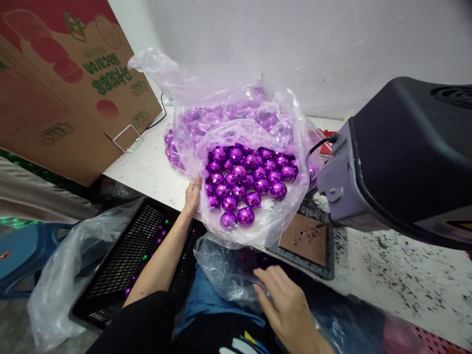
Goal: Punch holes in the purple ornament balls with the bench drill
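A clear plastic bag [295,206] lies on the white table with its mouth towards me. Inside it are many shiny purple faceted balls [239,173], with two nearest the opening. My left hand [192,197] grips the bag's left side, its fingers partly hidden by the film. Below the table edge, my right hand [282,295] is open, thumb and fingers apart, beside a loose sheet of clear plastic [224,273] over my lap. I see nothing held in it.
A black machine head [409,162] juts in from the right above a brown plate [304,238]. Dark flecks cover the table [398,275] there. A cardboard box [73,98] stands at left. A black basket [110,265] and blue stool [25,255] are lower left.
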{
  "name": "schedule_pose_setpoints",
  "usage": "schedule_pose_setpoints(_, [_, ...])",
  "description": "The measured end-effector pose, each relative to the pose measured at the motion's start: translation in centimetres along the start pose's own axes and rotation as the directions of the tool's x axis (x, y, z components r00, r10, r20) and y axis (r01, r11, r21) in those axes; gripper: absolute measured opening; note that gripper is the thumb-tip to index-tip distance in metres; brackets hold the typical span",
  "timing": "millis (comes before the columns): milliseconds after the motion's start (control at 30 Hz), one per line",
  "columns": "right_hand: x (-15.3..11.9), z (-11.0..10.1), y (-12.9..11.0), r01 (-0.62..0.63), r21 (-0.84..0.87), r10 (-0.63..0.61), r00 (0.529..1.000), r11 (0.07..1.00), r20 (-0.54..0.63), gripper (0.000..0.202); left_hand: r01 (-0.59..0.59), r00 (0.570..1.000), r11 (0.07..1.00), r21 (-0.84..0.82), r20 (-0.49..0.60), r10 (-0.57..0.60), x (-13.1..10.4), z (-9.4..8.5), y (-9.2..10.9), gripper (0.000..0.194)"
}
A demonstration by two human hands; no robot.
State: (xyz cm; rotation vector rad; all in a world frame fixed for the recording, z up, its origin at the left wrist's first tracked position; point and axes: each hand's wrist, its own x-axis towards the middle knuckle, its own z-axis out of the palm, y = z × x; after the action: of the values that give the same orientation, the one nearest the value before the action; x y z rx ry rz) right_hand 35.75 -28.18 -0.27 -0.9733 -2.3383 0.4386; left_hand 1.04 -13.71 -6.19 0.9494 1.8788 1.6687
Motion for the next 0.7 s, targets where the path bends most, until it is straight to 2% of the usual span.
schedule_pose_setpoints(100, [3.2,0.9,-0.5,0.127,-0.195,-0.133,0.991,0.973,-0.017,0.044,0.016,0.999,0.999,-0.034,0.031,-0.015,0.8,-0.8,0.4,0.059])
schedule_pose_setpoints(167, [4.3,2.1,0.0,0.109,-0.309,-0.114,0.993,0.945,0.001,0.051,0.060,0.998,0.997,-0.043,0.002,-0.060,1.2,-1.8,1.0,0.062])
schedule_pose_setpoints(233, [4.5,3.6,0.8,0.057,-0.373,-0.052,0.998,0.926,0.023,0.050,0.095,0.991,0.996,0.003,-0.092,-0.094,0.7,-3.0,1.9,0.070])
schedule_pose_setpoints(300, [3.9,4.9,1.6,0.032,-0.390,-0.014,0.999,0.920,0.049,0.048,0.009,0.980,0.989,0.147,-0.196,0.020,-1.4,-3.9,3.1,0.080])
schedule_pose_setpoints(333, [3.4,5.3,1.9,0.029,-0.387,-0.007,0.998,0.922,0.058,0.047,-0.100,0.968,0.962,0.254,-0.198,0.153,-2.9,-4.1,3.8,0.082])
schedule_pose_setpoints(367, [3.0,5.6,2.0,0.029,-0.382,-0.003,0.998,0.924,0.067,0.046,-0.241,0.938,0.899,0.367,-0.149,0.312,-4.6,-4.0,4.6,0.078])
schedule_pose_setpoints(400, [2.7,5.7,2.1,0.028,-0.379,0.001,0.997,0.925,0.076,0.046,-0.384,0.894,0.808,0.447,-0.037,0.446,-6.4,-3.8,5.3,0.068])
schedule_pose_setpoints(433, [2.4,5.7,2.1,0.026,-0.376,0.006,0.996,0.926,0.085,0.045,-0.531,0.834,0.692,0.488,0.156,0.530,-8.1,-3.5,6.0,0.060])
schedule_pose_setpoints(467, [2.3,5.6,2.1,0.027,-0.374,0.009,0.995,0.927,0.096,0.044,-0.672,0.738,0.558,0.487,0.367,0.567,-9.5,-3.1,6.5,0.054])
schedule_pose_setpoints(500, [2.3,5.4,2.1,0.031,-0.371,0.010,0.994,0.928,0.108,0.043,-0.770,0.638,0.443,0.460,0.540,0.549,-10.6,-2.8,6.9,0.052])
schedule_pose_setpoints(533, [2.3,5.1,2.1,0.038,-0.368,0.008,0.993,0.929,0.121,0.042,-0.840,0.543,0.352,0.414,0.667,0.510,-11.3,-2.7,7.1,0.051])
schedule_pose_setpoints(567, [2.4,4.8,2.1,0.048,-0.363,0.002,0.991,0.930,0.135,0.040,-0.881,0.472,0.289,0.374,0.743,0.476,-11.7,-2.8,7.0,0.052])
schedule_pose_setpoints(600, [2.6,4.5,2.2,0.059,-0.357,-0.006,0.989,0.932,0.149,0.040,-0.903,0.429,0.250,0.350,0.779,0.457,-11.8,-3.1,6.7,0.054])
schedule_pose_setpoints(700, [3.1,3.8,2.3,0.085,-0.331,-0.026,0.983,0.940,0.180,0.041,-0.927,0.375,0.192,0.322,0.790,0.485,-11.5,-4.8,4.6,0.047])
